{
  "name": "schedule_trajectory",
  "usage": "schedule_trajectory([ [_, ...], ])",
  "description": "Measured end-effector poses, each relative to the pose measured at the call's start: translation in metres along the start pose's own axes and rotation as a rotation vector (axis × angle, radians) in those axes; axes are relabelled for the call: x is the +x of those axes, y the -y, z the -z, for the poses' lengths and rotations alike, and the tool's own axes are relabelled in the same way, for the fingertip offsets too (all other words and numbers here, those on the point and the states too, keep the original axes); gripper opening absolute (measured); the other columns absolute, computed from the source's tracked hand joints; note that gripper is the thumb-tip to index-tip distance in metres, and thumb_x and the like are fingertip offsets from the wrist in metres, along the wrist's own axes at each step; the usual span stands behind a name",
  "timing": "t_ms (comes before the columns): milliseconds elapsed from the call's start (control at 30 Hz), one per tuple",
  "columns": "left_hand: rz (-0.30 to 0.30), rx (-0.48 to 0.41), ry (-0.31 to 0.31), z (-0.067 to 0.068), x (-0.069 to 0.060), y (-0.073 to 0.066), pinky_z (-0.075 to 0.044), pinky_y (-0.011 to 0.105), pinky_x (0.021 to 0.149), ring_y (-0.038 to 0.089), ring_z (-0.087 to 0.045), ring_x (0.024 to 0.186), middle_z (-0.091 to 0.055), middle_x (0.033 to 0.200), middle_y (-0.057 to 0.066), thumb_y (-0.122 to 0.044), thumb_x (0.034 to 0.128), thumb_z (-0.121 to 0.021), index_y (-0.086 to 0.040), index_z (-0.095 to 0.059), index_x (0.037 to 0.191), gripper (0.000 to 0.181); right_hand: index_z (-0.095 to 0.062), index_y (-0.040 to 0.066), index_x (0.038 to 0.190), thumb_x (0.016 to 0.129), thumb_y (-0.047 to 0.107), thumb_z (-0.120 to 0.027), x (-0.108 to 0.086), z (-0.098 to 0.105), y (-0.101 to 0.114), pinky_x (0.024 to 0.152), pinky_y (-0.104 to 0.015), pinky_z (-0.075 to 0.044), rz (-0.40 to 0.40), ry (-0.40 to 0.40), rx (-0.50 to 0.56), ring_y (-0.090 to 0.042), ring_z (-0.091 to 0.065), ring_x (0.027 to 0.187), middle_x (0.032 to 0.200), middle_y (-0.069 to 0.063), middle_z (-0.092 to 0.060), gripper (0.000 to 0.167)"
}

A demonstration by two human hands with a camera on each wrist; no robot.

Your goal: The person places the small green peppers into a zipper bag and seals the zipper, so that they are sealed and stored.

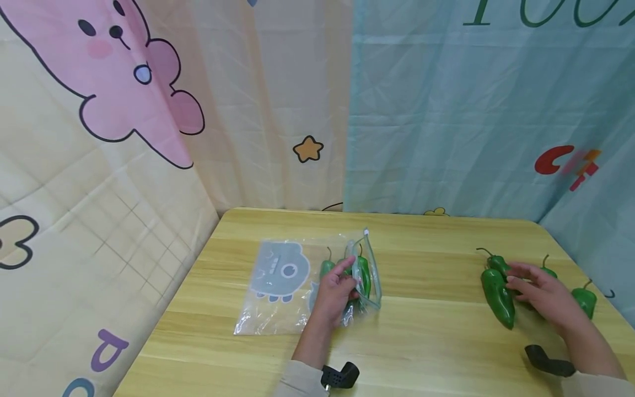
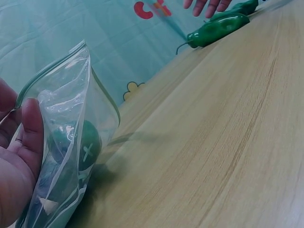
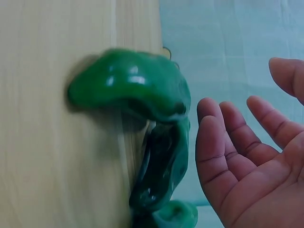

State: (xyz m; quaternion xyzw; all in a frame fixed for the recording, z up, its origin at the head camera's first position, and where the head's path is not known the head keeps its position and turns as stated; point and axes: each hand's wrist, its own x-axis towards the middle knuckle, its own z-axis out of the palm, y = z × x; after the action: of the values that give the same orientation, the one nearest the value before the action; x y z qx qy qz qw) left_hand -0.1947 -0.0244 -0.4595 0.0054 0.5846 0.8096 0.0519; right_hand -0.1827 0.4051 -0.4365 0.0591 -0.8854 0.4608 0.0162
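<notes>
Holding the bag (image 1: 288, 278) in left hand (image 1: 335, 291), apparently fetching a green pepper (image 1: 498, 299) with empty right hand (image 1: 544, 291). Probably calls for grasping it.

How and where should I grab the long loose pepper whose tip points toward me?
Probably grip the long pepper across its thick middle, your right hand coming from above and straddling its long sides. It lies on the table, tapering toward you, its left side free, while its stem end crowds another pepper.
</notes>
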Motion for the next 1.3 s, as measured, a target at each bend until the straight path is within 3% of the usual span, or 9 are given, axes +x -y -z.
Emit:
schedule_trajectory([
  [300, -0.007, 0.003, 0.006, -0.001, 0.0, 0.0, -0.05, 0.021, 0.062, 0.013, -0.054, 0.075, -0.055, 0.09, 0.006, 0.01, 0.0848, -0.055, -0.008, -0.056, 0.14, 0.059, -0.035, -0.016, 0.139, 0.104, 0.025, -0.051, -0.005, 0.003, -0.008, 0.067, -0.026, -0.055, -0.053, -0.022, -0.092, 0.014, -0.051, 0.087, 0.106, 0.03, -0.048, 0.057],
  [500, 0.002, 0.006, 0.001, -0.001, -0.001, -0.001, -0.051, 0.021, 0.062, 0.013, -0.055, 0.075, -0.056, 0.092, 0.007, 0.009, 0.0843, -0.057, -0.009, -0.057, 0.14, 0.058, -0.036, -0.016, 0.138, 0.104, 0.023, -0.05, -0.002, 0.002, -0.01, 0.067, -0.026, -0.055, -0.056, -0.003, -0.131, 0.015, -0.049, 0.086, 0.119, -0.012, -0.057, 0.054],
  [700, 0.012, 0.007, 0.002, -0.001, 0.0, -0.003, -0.052, 0.022, 0.063, 0.014, -0.055, 0.075, -0.056, 0.091, 0.007, 0.008, 0.084, -0.057, -0.012, -0.058, 0.139, 0.059, -0.038, -0.017, 0.137, 0.102, 0.019, -0.054, -0.001, -0.004, -0.007, 0.067, -0.025, -0.055, -0.032, 0.014, -0.133, 0.015, -0.049, 0.087, 0.117, -0.003, -0.055, 0.052],
  [867, 0.013, 0.005, 0.005, -0.001, 0.0, -0.002, -0.052, 0.022, 0.063, 0.014, -0.055, 0.075, -0.055, 0.09, 0.006, 0.008, 0.0842, -0.057, -0.011, -0.057, 0.14, 0.059, -0.038, -0.017, 0.137, 0.102, 0.018, -0.055, 0.0, -0.01, -0.007, 0.066, -0.023, -0.053, -0.024, 0.021, -0.173, 0.017, -0.044, 0.086, 0.125, -0.032, -0.051, 0.052],
  [967, 0.015, 0.008, 0.003, -0.001, 0.0, -0.003, -0.052, 0.023, 0.063, 0.014, -0.055, 0.075, -0.056, 0.091, 0.006, 0.008, 0.0845, -0.057, -0.012, -0.058, 0.139, 0.058, -0.035, -0.017, 0.139, 0.103, 0.019, -0.053, 0.001, -0.012, -0.006, 0.066, -0.022, -0.052, -0.028, 0.044, -0.188, 0.019, -0.041, 0.087, 0.129, -0.039, -0.045, 0.054],
  [1033, 0.016, 0.01, 0.0, -0.001, 0.0, -0.003, -0.052, 0.023, 0.064, 0.014, -0.055, 0.075, -0.056, 0.092, 0.006, 0.007, 0.0846, -0.057, -0.013, -0.059, 0.139, 0.058, -0.035, -0.017, 0.14, 0.103, 0.021, -0.053, 0.001, -0.012, -0.005, 0.067, -0.021, -0.051, -0.029, 0.055, -0.213, 0.012, -0.047, 0.092, 0.13, -0.039, -0.045, 0.056],
  [1167, 0.019, 0.011, -0.003, -0.001, -0.001, -0.003, -0.051, 0.022, 0.063, 0.014, -0.055, 0.074, -0.057, 0.092, 0.007, 0.007, 0.084, -0.058, -0.013, -0.059, 0.138, 0.058, -0.036, -0.017, 0.14, 0.103, 0.023, -0.054, 0.001, -0.014, -0.004, 0.068, -0.02, -0.049, -0.026, 0.064, -0.25, -0.023, -0.058, 0.103, 0.13, -0.039, -0.046, 0.057],
  [1233, 0.021, 0.01, -0.003, -0.001, -0.001, -0.002, -0.051, 0.022, 0.063, 0.013, -0.054, 0.074, -0.056, 0.091, 0.006, 0.007, 0.0841, -0.057, -0.013, -0.058, 0.139, 0.058, -0.037, -0.016, 0.14, 0.102, 0.024, -0.054, 0.002, -0.015, -0.004, 0.068, -0.02, -0.049, -0.032, 0.067, -0.256, -0.028, -0.058, 0.102, 0.129, -0.039, -0.047, 0.058],
  [1300, 0.021, 0.011, -0.003, 0.0, -0.001, -0.002, -0.051, 0.022, 0.063, 0.013, -0.054, 0.073, -0.055, 0.09, 0.005, 0.008, 0.0842, -0.057, -0.012, -0.058, 0.139, 0.059, -0.038, -0.016, 0.139, 0.102, 0.024, -0.056, 0.003, -0.017, -0.004, 0.068, -0.02, -0.048, -0.029, 0.06, -0.264, -0.019, -0.057, 0.098, 0.128, -0.037, -0.049, 0.057],
])
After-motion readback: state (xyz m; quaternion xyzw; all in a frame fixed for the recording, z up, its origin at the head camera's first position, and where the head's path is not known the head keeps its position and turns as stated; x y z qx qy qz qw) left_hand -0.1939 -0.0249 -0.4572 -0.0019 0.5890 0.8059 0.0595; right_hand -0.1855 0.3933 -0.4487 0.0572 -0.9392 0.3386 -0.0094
